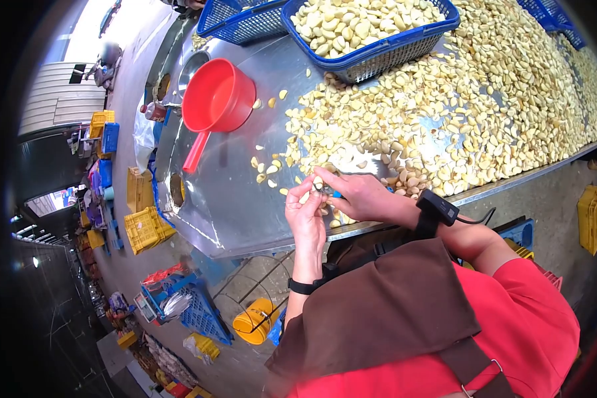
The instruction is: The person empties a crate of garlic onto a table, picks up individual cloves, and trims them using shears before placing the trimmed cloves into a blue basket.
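My left hand (304,215) is closed, its thumb and fingertips pinching a pale, cream-coloured kernel (318,181) over the near edge of the metal table. Against it my right hand (363,196) is closed too, its fingers meeting the left fingertips at the kernel. Bits of a small blue-handled tool (337,194) show in the right hand; its working end is too small to make out. Just beyond both hands lies a wide spread of loose pale kernels (497,106). Some browner, unpeeled-looking kernels (410,180) sit beside my right wrist.
On the metal table (245,212) stand a red dipper (217,96), a metal bowl (194,68) and a blue basket (378,56) heaped with kernels. Another blue basket (245,25) is beside it. Yellow crates (146,229) and a yellow bucket (255,322) are on the floor.
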`<state>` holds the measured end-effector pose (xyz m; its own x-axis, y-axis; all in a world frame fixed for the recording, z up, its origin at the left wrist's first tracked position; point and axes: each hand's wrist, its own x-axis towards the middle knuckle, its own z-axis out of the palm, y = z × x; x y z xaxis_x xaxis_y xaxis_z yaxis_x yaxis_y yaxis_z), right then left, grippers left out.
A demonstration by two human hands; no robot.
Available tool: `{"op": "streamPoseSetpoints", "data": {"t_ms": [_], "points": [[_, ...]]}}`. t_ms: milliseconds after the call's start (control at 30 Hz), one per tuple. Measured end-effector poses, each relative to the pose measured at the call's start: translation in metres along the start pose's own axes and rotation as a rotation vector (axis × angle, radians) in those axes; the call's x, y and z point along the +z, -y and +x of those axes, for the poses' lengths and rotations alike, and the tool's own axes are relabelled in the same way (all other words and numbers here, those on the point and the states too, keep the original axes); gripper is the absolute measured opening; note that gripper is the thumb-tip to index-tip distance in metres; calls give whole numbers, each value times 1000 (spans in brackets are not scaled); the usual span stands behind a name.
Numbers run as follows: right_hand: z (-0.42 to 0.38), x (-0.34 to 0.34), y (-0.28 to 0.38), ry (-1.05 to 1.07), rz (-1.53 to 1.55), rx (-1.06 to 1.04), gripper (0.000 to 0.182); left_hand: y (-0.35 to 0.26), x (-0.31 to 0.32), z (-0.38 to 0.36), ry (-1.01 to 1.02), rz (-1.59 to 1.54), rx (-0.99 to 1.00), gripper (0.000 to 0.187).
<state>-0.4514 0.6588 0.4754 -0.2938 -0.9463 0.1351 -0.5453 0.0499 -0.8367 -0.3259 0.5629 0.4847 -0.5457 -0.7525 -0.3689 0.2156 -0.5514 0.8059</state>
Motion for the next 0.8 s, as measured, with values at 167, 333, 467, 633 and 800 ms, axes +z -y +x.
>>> {"op": "streamPoseSetpoints", "data": {"t_ms": [167, 333, 467, 633, 800], "points": [[5, -11, 0, 3, -193, 44, 55, 0, 9, -4, -37, 0, 26, 21], [15, -25, -24, -54, 787, 478, 59, 1, 3, -1, 36, -69, -18, 20], [5, -39, -45, -132, 533, 462, 58, -9, -9, 0, 68, -224, -145, 20], [-7, -39, -70, -297, 149, 56, 60, -6, -21, 6, 36, -332, -232, 26], [-11, -39, -21, 152, 76, 289, 54, 15, -3, 5, 21, 129, -175, 31]]}}
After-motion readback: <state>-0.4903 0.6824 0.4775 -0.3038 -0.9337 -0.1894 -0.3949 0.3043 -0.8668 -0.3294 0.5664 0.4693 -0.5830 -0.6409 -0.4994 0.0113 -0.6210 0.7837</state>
